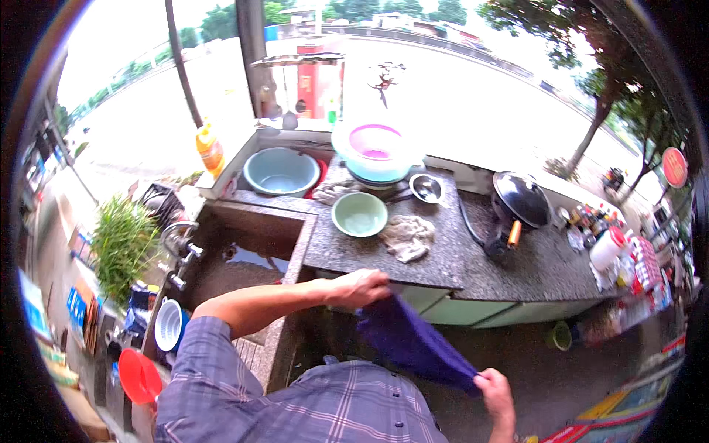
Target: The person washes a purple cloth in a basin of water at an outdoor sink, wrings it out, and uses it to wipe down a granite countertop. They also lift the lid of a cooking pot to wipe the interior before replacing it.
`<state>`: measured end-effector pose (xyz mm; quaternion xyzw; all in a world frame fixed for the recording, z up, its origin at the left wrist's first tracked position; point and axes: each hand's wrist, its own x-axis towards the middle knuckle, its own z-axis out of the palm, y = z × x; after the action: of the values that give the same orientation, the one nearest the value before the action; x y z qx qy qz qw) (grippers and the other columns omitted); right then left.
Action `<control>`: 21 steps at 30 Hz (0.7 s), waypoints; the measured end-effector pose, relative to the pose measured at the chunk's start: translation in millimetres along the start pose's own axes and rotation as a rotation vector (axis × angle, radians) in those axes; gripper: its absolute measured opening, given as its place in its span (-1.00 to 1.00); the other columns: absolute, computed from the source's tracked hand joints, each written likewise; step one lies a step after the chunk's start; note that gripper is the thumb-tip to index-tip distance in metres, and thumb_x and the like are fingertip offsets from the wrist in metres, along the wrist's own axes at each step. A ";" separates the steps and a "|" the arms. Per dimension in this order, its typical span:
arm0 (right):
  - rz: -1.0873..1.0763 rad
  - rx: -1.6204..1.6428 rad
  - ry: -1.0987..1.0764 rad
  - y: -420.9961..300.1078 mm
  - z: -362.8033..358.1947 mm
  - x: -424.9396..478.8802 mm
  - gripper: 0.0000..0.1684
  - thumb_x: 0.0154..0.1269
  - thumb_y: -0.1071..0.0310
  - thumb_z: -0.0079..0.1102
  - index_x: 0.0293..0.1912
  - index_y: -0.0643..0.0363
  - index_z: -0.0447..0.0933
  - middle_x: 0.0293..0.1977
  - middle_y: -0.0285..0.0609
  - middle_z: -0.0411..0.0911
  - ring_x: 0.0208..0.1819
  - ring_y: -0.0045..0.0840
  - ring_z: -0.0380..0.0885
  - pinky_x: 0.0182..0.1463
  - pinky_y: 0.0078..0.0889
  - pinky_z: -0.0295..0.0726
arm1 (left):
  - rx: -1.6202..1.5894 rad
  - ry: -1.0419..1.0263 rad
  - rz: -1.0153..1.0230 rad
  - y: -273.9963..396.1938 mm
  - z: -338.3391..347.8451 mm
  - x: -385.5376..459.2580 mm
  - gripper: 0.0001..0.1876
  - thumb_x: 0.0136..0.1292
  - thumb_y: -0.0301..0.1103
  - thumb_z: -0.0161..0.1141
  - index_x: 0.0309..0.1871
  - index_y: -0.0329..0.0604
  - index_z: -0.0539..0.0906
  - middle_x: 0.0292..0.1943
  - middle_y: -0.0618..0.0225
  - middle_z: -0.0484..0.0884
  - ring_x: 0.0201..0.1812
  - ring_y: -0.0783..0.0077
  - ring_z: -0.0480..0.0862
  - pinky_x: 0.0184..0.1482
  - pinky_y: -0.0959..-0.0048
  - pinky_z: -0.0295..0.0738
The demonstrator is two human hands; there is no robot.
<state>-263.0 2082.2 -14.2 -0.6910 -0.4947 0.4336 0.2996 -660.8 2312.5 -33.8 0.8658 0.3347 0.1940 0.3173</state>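
Note:
A dark purple cloth (415, 340) is stretched at a slant in front of my plaid shirt. My left hand (363, 288) grips its upper end, close to the front edge of the granite counter (437, 271). Lower and to the right, my right hand (496, 393) pinches the cloth's other end. On the counter beyond the left hand stands a pale green bowl (360, 215), with a crumpled greyish rag (409, 237) beside it.
Left of the counter is a stone sink (303, 243) with a metal tap (183, 249). Behind stand a blue basin (281, 170), stacked basins (376, 149) and a small metal bowl (426, 188). A lidded wok (520, 199) and several bottles (606, 249) occupy the right side.

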 end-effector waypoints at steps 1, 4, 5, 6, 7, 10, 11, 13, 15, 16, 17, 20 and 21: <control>-0.086 0.158 -0.042 -18.8 -15.2 -4.6 -0.73 0.10 0.18 0.18 -0.44 0.21 0.49 -0.52 -0.29 0.50 -0.41 -0.61 0.46 -0.30 -0.51 0.45 | -0.258 -0.053 -0.227 28.8 -24.7 11.7 -0.67 0.34 -0.16 0.06 -0.26 -0.34 0.49 -0.40 0.18 0.53 -0.35 0.34 0.52 -0.27 0.27 0.43; -0.281 0.991 0.133 -126.2 -3.3 -24.3 -0.63 0.34 -0.04 -0.10 -0.40 0.04 0.34 -0.58 -0.30 0.39 -0.50 -0.49 0.44 -0.35 -0.29 0.50 | -0.574 0.173 -0.277 82.6 -47.0 37.1 -0.60 0.39 -0.06 0.04 -0.14 -0.32 0.54 -0.34 0.42 0.55 -0.25 0.58 0.47 -0.18 0.48 0.42; -0.335 0.835 0.206 -124.7 -9.6 -6.3 -0.60 0.43 -0.05 -0.22 -0.39 0.00 0.33 -0.58 -0.32 0.38 -0.54 -0.44 0.41 -0.37 -0.22 0.50 | -0.699 0.265 -0.304 100.4 -41.8 45.1 -0.62 0.40 -0.09 0.06 -0.09 -0.31 0.57 -0.30 0.44 0.58 -0.23 0.62 0.48 -0.16 0.53 0.43; -0.349 0.773 0.262 -118.4 -7.1 9.5 -0.60 0.43 -0.05 -0.22 -0.38 0.01 0.33 -0.57 -0.31 0.38 -0.52 -0.43 0.41 -0.35 -0.22 0.50 | -0.788 0.348 -0.263 117.6 -34.1 56.9 -0.64 0.40 -0.13 0.07 -0.12 -0.33 0.59 -0.31 0.44 0.59 -0.24 0.62 0.49 -0.17 0.52 0.44; -0.315 0.836 0.228 -108.3 5.9 24.2 -0.60 0.42 -0.05 -0.22 -0.37 0.02 0.34 -0.56 -0.30 0.38 -0.51 -0.43 0.41 -0.33 -0.22 0.50 | -0.669 0.450 -0.211 115.0 -15.5 72.2 -0.60 0.38 -0.11 0.07 -0.16 -0.40 0.57 -0.42 0.29 0.59 -0.33 0.56 0.50 -0.25 0.41 0.45; -0.125 1.110 0.019 -53.7 64.3 49.2 -0.60 0.42 -0.06 -0.22 -0.34 0.04 0.34 -0.51 -0.28 0.39 -0.47 -0.41 0.41 -0.28 -0.20 0.49 | -0.368 0.454 -0.168 127.8 22.7 88.1 -0.65 0.26 -0.20 0.19 -0.11 -0.37 0.51 -0.38 0.01 0.61 -0.25 0.14 0.63 -0.18 0.21 0.48; -0.067 1.160 -0.054 -40.7 82.3 49.4 -0.60 0.42 -0.06 -0.23 -0.33 0.04 0.35 -0.50 -0.27 0.39 -0.45 -0.40 0.41 -0.26 -0.20 0.48 | -0.204 0.383 -0.194 126.4 36.8 85.6 -0.63 0.21 -0.22 0.23 -0.06 -0.33 0.48 -0.30 0.00 0.60 -0.19 0.06 0.62 -0.14 0.17 0.48; 0.032 1.228 -0.165 -21.2 103.8 42.3 -0.59 0.42 -0.06 -0.23 -0.31 0.06 0.35 -0.47 -0.26 0.40 -0.42 -0.39 0.41 -0.23 -0.19 0.48 | 0.107 0.447 0.079 129.3 59.4 68.8 -0.55 0.14 -0.25 0.29 0.06 -0.20 0.44 -0.04 0.04 0.51 -0.02 -0.01 0.52 0.01 0.12 0.42; 0.076 1.252 -0.236 -10.3 111.9 38.0 -0.59 0.42 -0.06 -0.23 -0.29 0.07 0.36 -0.44 -0.24 0.41 -0.39 -0.37 0.41 -0.20 -0.18 0.47 | 0.278 0.546 0.215 134.2 69.8 62.0 -0.48 0.09 -0.27 0.31 0.14 -0.14 0.44 0.11 0.09 0.40 0.18 0.07 0.39 0.17 0.05 0.29; 0.094 1.253 -0.272 -7.7 114.9 37.7 -0.59 0.42 -0.06 -0.23 -0.28 0.07 0.36 -0.43 -0.23 0.41 -0.38 -0.37 0.41 -0.18 -0.17 0.47 | 0.255 0.615 0.246 138.2 73.6 59.9 -0.51 0.11 -0.31 0.30 0.13 -0.14 0.45 0.09 0.10 0.42 0.15 0.07 0.41 0.17 0.07 0.30; 0.102 1.258 -0.299 -5.8 117.7 39.2 -0.58 0.42 -0.06 -0.23 -0.27 0.08 0.36 -0.42 -0.23 0.41 -0.37 -0.36 0.41 -0.16 -0.17 0.46 | 0.231 0.683 0.277 144.3 78.0 58.7 -0.54 0.13 -0.34 0.28 0.11 -0.14 0.46 0.07 0.12 0.44 0.13 0.07 0.43 0.16 0.09 0.30; 0.123 1.268 -0.328 1.5 118.1 42.8 -0.57 0.41 -0.07 -0.24 -0.24 0.10 0.37 -0.37 -0.20 0.42 -0.32 -0.34 0.42 -0.11 -0.16 0.45 | -0.231 0.759 0.320 185.4 78.7 62.2 -0.65 0.17 -0.44 0.25 0.04 -0.16 0.50 -0.02 0.15 0.52 -0.01 0.12 0.53 0.00 0.26 0.45; 0.130 1.275 -0.334 3.8 118.1 43.7 -0.57 0.41 -0.07 -0.24 -0.23 0.11 0.38 -0.36 -0.19 0.42 -0.31 -0.33 0.42 -0.09 -0.15 0.45 | -0.484 0.667 0.243 200.6 80.5 62.6 -0.70 0.26 -0.36 0.25 0.02 -0.19 0.50 -0.10 0.20 0.56 -0.13 0.29 0.59 -0.14 0.37 0.50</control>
<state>-361.3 2120.5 -83.2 -0.3301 -0.1382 0.7601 0.5424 -481.3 2207.5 52.0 0.6893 0.2595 0.5723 0.3606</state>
